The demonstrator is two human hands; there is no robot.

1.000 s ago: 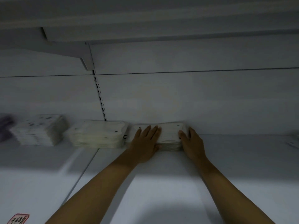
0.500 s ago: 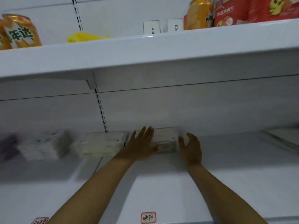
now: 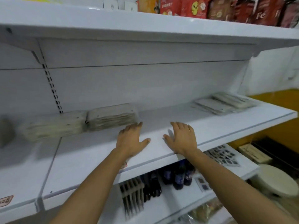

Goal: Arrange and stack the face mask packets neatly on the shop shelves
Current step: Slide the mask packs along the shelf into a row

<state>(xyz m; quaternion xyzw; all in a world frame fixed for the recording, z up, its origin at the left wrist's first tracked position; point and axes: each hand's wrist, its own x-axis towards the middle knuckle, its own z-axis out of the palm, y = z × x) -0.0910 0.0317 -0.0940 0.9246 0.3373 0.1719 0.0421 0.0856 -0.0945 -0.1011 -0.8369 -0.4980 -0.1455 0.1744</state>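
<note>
A stack of white face mask packets [image 3: 111, 116] lies at the back of the white shelf [image 3: 97, 152], with a second stack [image 3: 53, 126] touching its left side. Loose flat packets [image 3: 223, 102] lie spread at the shelf's far right. My left hand [image 3: 131, 139] rests flat on the shelf, fingers apart, just right of and in front of the nearer stack, holding nothing. My right hand [image 3: 181, 137] lies flat beside it, also empty, fingers spread.
A grey item [image 3: 5, 131] sits at the far left of the shelf. The upper shelf [image 3: 145, 28] carries red snack bags [image 3: 226, 10]. Below are dark bottles [image 3: 176, 175], combs [image 3: 131, 194] and a white round stool [image 3: 275, 180] beside a yellow wall.
Both hands have let go of the mask stack and slid right and back toward the shelf's front. The view has swung right and down, revealing the lower shelf.
</note>
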